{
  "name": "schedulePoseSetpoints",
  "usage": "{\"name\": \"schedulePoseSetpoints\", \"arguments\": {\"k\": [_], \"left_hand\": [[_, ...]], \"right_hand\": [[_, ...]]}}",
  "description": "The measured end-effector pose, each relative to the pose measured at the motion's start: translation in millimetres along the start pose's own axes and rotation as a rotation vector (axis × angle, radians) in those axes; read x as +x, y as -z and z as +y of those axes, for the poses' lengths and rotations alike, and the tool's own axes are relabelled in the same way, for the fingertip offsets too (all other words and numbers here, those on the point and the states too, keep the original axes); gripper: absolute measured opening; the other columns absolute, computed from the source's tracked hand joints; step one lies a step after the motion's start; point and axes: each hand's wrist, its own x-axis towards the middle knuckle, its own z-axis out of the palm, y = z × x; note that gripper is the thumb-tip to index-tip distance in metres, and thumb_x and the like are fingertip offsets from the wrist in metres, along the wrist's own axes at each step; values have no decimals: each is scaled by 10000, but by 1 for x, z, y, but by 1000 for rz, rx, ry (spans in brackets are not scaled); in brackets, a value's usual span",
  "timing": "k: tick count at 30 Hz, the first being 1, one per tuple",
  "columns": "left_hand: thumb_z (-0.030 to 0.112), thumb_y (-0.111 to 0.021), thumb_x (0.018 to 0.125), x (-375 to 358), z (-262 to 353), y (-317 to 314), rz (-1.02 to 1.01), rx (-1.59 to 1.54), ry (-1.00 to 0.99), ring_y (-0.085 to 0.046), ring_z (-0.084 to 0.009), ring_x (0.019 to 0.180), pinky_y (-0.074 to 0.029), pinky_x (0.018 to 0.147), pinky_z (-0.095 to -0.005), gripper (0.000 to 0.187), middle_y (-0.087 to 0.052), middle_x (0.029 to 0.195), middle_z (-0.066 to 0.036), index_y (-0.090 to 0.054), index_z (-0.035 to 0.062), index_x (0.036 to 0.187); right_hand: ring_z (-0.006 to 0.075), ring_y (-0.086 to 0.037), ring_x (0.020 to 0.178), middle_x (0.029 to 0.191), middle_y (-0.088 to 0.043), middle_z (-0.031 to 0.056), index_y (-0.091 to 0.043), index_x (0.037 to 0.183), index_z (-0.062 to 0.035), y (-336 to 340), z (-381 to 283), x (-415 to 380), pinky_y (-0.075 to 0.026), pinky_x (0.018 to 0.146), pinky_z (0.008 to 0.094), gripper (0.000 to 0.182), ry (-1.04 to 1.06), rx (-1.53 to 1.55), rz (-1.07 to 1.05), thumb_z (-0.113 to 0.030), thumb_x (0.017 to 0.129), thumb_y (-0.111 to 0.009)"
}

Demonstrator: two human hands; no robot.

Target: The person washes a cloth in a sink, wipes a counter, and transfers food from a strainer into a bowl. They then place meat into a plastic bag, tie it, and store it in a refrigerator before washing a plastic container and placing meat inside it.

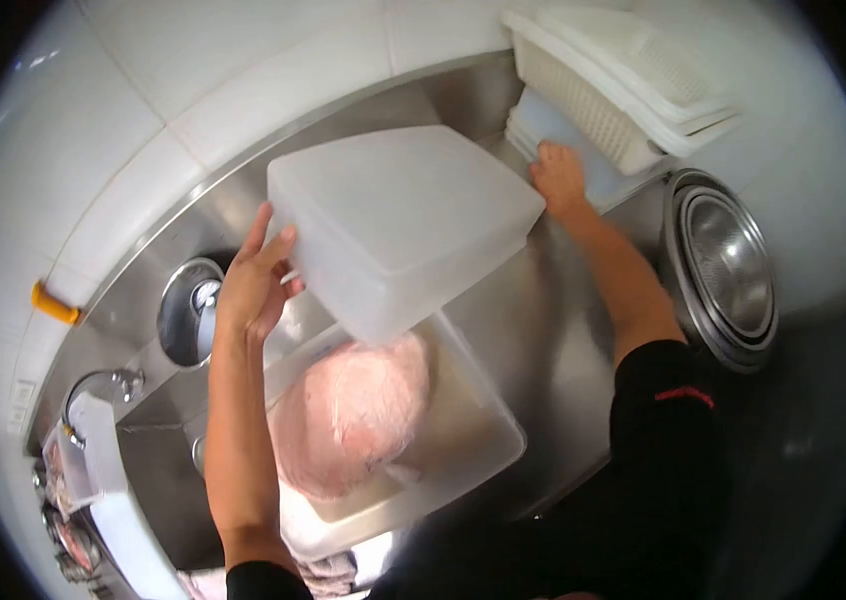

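Observation:
A translucent white plastic tub [408,205] is tilted bottom up above the sink counter. My left hand [258,285] grips its left side, with the thumb and fingers around the edge. At the tub's far right corner is my right hand [558,178], its fingers curled beside the rims of stacked pale containers [568,135]. What those fingers hold is hidden. Below the raised tub, a second translucent tub [478,400] holds a large, pale pink lump [353,415], which looks like meat in clear wrap.
White plastic baskets [593,85] are stacked in the back right corner. Nested steel bowls [728,265] lean at the right. On the left are a round steel pot [188,310], a sink basin [168,480], a tap [128,380] and an orange-handled object [55,303] by the tiled wall.

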Motion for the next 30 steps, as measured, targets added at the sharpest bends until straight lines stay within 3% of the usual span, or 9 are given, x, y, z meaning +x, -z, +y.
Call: {"name": "schedulePoseSetpoints", "arguments": {"k": [3, 6, 9, 16, 19, 23, 26, 28, 30], "left_hand": [[216, -675, 905, -4, 3, -5, -17, -35, -6, -528, -104, 793, -422, 587, -239, 741, -616, 999, -3, -262, 138, 1516], [190, -658, 913, -5, 1, -1, -22, -92, -8, -542, -109, 789, -431, 573, -242, 723, -625, 1012, -19, -261, 133, 1514], [187, -657, 913, -4, -2, 0, -18, -95, 3, -545, -111, 800, -430, 573, -240, 743, -623, 1022, -25, -234, 117, 1520], [241, -713, 870, 8, -2, -23, -91, -38, 26, -523, -126, 841, -433, 589, -249, 876, -595, 1057, -23, -162, 104, 1538], [254, -720, 859, 26, -15, -50, -158, 33, 67, -512, -147, 866, -447, 681, -282, 909, -562, 1142, -26, -136, 119, 1543], [236, -750, 837, 52, -30, -104, -269, 52, 117, -517, -233, 1058, -518, 754, -320, 1017, -439, 1378, -102, -30, 131, 1547], [206, -751, 836, 70, -53, -149, -289, -31, 237, -391, -396, 1282, -537, 890, -378, 1027, -240, 1535, -170, -8, 121, 1540], [160, -719, 860, 76, -71, -190, -347, 70, 345, -189, -490, 1380, -504, 981, -422, 984, -45, 1584, -188, -4, 90, 1532], [113, -656, 898, 80, -93, -234, -408, -88, 269, -158, -443, 1407, -478, 1014, -422, 903, -53, 1581, -185, -12, 73, 1530]], "right_hand": [[245, -485, 1051, 1058, -567, 76, -700, 923, -94, 30, -3, 6, -343, 922, 385, 200, 220, -273, -261, -204, 860, -545], [245, -496, 1029, 1010, -572, 75, -725, 874, -91, 19, 1, 7, -346, 918, 385, 212, 178, -292, -133, -189, 870, -537], [248, -512, 999, 991, -574, 78, -726, 900, -96, 55, -2, 7, -353, 905, 394, 213, 246, -331, -248, -177, 880, -530], [269, -546, 988, 953, -584, 95, -732, 927, -126, 107, 24, 43, -362, 909, 432, 161, 202, -345, -236, -169, 824, -615], [279, -553, 988, 942, -585, 103, -736, 943, -138, 128, 36, 49, -360, 926, 442, 178, 188, -309, -258, -139, 788, -650], [280, -565, 963, 910, -588, 104, -737, 963, -149, 140, 44, 54, -366, 924, 455, 213, 176, -266, -291, -99, 778, -643], [270, -571, 945, 885, -596, 98, -733, 978, -156, 144, 46, 58, -374, 900, 449, 229, 170, -281, -263, -87, 785, -631], [262, -575, 937, 882, -605, 90, -729, 982, -160, 151, 47, 65, -375, 880, 437, 232, 175, -283, -228, -84, 787, -629], [254, -578, 931, 891, -615, 81, -723, 982, -160, 158, 42, 58, -372, 860, 421, 231, 178, -266, -240, -81, 786, -630]]}}
